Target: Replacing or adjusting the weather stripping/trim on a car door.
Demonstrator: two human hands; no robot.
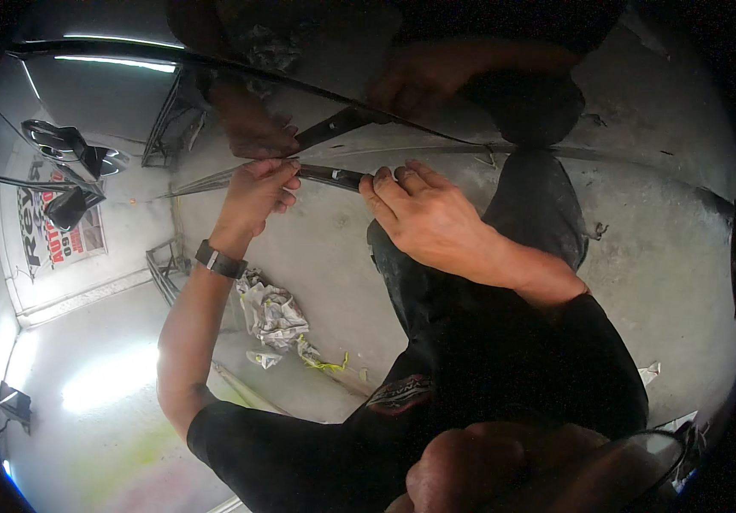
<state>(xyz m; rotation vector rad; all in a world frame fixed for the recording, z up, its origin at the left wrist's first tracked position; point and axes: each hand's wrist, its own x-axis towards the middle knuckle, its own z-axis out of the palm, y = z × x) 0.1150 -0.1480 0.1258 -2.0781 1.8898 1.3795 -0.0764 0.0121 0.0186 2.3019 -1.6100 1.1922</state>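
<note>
A narrow black trim strip (329, 175) runs between my two hands, along the lower part of a glossy dark car side panel (317, 94). My left hand (259, 195), with a dark watch (219, 260) on its wrist, pinches the strip between thumb and fingers. A short way to the right, the bent fingers of my right hand (432, 218) lie over the strip and grip it; its thumb is hidden. A small light-coloured piece shows on the strip next to the right fingertips. The panel mirrors both hands and the strip.
Crumpled newspaper (272, 315) lies on the grey floor (317, 256) left of my knees. A metal stand (163, 269) is by the far wall, below a printed banner (86, 218). The car's side mirror (64, 145) juts out at far left. My bent knee is close to the panel.
</note>
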